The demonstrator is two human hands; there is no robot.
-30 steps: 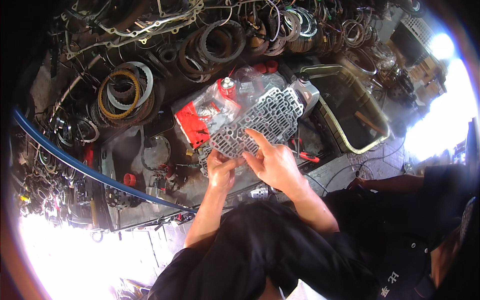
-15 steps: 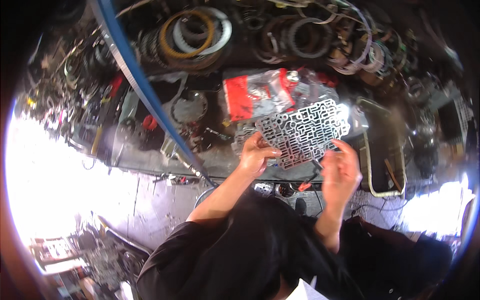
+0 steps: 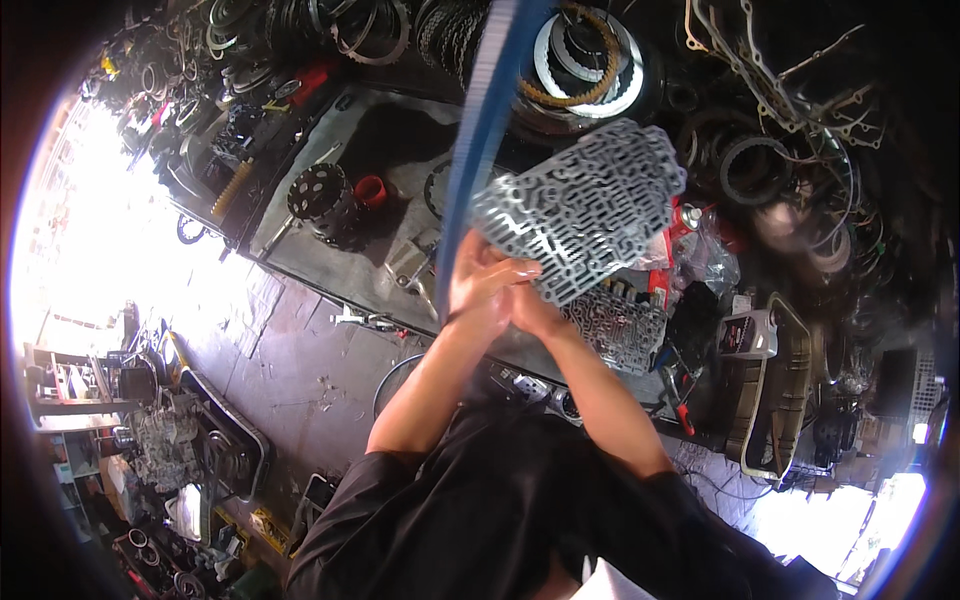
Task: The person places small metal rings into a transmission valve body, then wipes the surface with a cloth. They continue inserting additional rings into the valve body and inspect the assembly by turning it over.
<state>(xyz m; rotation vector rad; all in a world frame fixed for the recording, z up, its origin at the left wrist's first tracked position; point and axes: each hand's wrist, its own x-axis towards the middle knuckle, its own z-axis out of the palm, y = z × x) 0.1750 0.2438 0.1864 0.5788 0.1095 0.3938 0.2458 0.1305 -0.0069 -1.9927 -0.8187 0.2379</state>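
Observation:
A flat grey metal valve body plate (image 3: 590, 205) with maze-like channels is raised and tilted above the bench. My left hand (image 3: 485, 278) is closed on its lower left corner, thumb lying over the channelled face. Close against that hand is my right hand (image 3: 532, 308), just below the plate's edge; its fingers are hidden behind the left hand and the plate. Another channelled valve body part (image 3: 622, 328) lies on the bench under the plate. A blue hose (image 3: 475, 150) hangs in front and covers part of the left hand's outer side.
On the bench (image 3: 300, 265) stand a black perforated drum (image 3: 320, 200) and a red ring-shaped cup (image 3: 370, 191). Rings and clutch plates (image 3: 590, 60) crowd the back. At the right are a metal pan (image 3: 770, 400), a white container (image 3: 748, 333) and a red-handled tool (image 3: 684, 415).
My view has turned leftward. My right hand has left the plate's right side and come across to my left hand. The plate remains in my left hand, farther from my body.

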